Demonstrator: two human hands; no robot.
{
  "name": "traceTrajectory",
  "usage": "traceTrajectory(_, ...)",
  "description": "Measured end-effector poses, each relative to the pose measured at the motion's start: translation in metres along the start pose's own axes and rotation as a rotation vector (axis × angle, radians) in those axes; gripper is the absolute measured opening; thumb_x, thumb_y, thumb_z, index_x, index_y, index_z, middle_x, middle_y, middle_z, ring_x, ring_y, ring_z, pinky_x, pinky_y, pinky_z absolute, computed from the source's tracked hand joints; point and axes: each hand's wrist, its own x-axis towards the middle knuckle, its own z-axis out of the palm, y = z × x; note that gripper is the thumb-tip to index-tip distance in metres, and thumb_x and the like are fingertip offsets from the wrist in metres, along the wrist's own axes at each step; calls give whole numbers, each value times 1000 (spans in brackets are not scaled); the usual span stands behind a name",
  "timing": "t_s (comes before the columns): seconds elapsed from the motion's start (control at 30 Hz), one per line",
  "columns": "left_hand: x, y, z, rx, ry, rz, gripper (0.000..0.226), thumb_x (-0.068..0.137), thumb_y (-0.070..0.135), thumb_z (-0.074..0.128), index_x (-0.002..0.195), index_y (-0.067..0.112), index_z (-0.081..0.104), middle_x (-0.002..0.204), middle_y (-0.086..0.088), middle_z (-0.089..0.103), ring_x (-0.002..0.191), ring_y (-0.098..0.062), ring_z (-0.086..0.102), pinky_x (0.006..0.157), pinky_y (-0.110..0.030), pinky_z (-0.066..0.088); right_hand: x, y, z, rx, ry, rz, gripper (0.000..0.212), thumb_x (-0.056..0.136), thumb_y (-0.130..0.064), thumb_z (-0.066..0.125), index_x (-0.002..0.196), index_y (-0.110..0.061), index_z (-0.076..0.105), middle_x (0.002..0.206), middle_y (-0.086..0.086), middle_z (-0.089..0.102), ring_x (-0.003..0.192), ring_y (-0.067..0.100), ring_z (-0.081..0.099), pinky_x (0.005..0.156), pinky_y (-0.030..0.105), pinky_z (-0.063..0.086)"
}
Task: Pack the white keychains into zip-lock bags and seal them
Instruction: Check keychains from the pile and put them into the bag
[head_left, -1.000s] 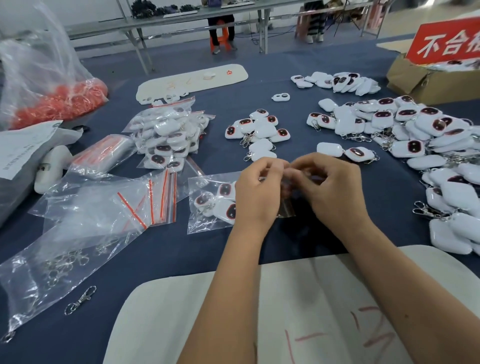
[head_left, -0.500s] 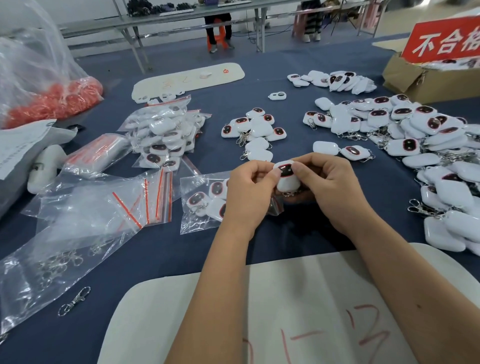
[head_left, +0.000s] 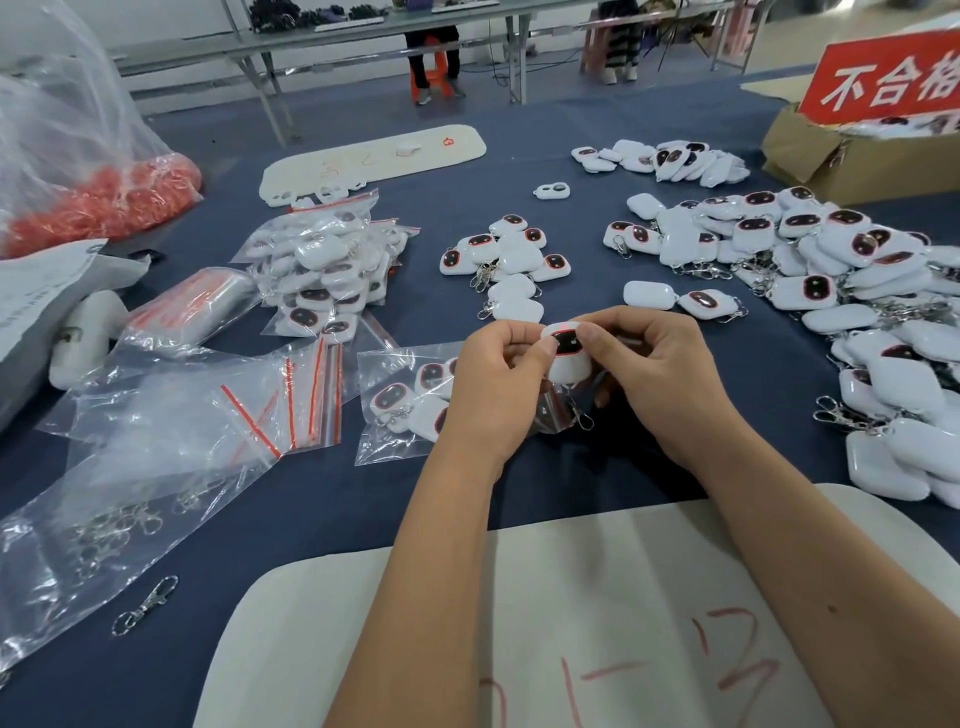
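Note:
A white keychain (head_left: 569, 358) with a dark red-rimmed window is held upright between both hands, its metal clasp dangling below. My left hand (head_left: 491, 387) pinches its left side and my right hand (head_left: 660, 379) pinches its right side. Under the hands lies a clear zip-lock bag (head_left: 395, 410) with several keychains inside; its mouth end is hidden beneath my left hand. A small group of loose keychains (head_left: 506, 260) lies just beyond the hands. A big heap of keychains (head_left: 831, 280) spreads along the right.
Filled sealed bags (head_left: 327, 270) are stacked at centre left. Empty red-strip bags (head_left: 208, 415) and a bag of metal clasps (head_left: 109, 530) lie at left. A white board (head_left: 597, 623) sits at the near edge. A cardboard box (head_left: 841, 161) with a red sign stands at far right.
A second ago both hands worked close together at the bag's mouth with no keychain showing. Since then a keychain has come up between the fingertips, and it now stands higher and more upright.

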Motion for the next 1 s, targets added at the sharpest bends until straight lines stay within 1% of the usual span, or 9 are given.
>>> traceTrajectory(0.13,0,0,0,33,24,10,10,101,21,64,106,17,71,95,-2,75,78,-12,65,75,-44,61,-1,1,1,19,-41,-4,15,99,-12,70,100,-23,81,79,-3,78,57,4,64,53,19,53)
traceTrajectory(0.27,-2,1,-1,33,-10,3,10,101,21,64,108,18,71,99,-4,76,86,-20,71,81,-53,63,1,4,0,-26,-32,8,14,99,-11,70,99,-22,80,80,-3,78,59,3,64,53,20,53)
traceTrajectory(0.43,-3,2,-2,36,-27,11,11,101,20,64,109,17,72,98,-4,77,85,-19,72,79,-49,63,2,4,-1,-5,-35,27,14,99,-11,69,98,-20,79,79,-2,77,58,3,63,52,20,52)
traceTrajectory(0.53,-3,2,-1,57,-28,25,11,101,19,64,109,15,72,98,-5,77,88,-23,74,78,-45,63,1,4,-1,-12,-37,20,12,99,-9,69,97,-17,77,75,-4,76,57,1,63,52,17,50)
traceTrajectory(0.63,-3,3,0,57,-27,29,11,101,19,65,109,15,72,99,-6,76,93,-28,73,81,-48,63,1,4,-1,1,-38,25,12,99,-9,68,97,-17,77,76,-2,76,58,4,63,54,19,52)
traceTrajectory(0.77,-4,5,0,46,-2,57,9,100,17,65,106,13,72,98,-6,76,94,-27,72,84,-43,61,1,5,-1,3,-40,10,13,101,-11,66,98,-18,77,78,-1,76,60,8,63,57,21,53)
traceTrajectory(0.83,-4,5,2,38,15,71,9,100,17,66,106,13,71,99,-6,75,95,-27,71,87,-44,61,2,6,-2,31,-60,16,13,101,-11,66,101,-18,77,81,0,77,64,10,65,60,22,54)
traceTrajectory(0.9,-4,6,3,16,41,80,10,100,17,67,107,11,71,100,-7,75,96,-28,71,89,-46,60,2,5,-3,91,-110,32,12,100,-11,68,106,-17,76,88,0,79,74,11,71,65,22,56)
traceTrajectory(1.0,-4,6,4,1,75,102,10,99,17,69,105,9,71,100,-8,75,94,-29,71,89,-48,60,1,6,-3,64,-120,7,16,96,-10,74,108,-20,76,93,-1,81,82,12,77,69,20,57)
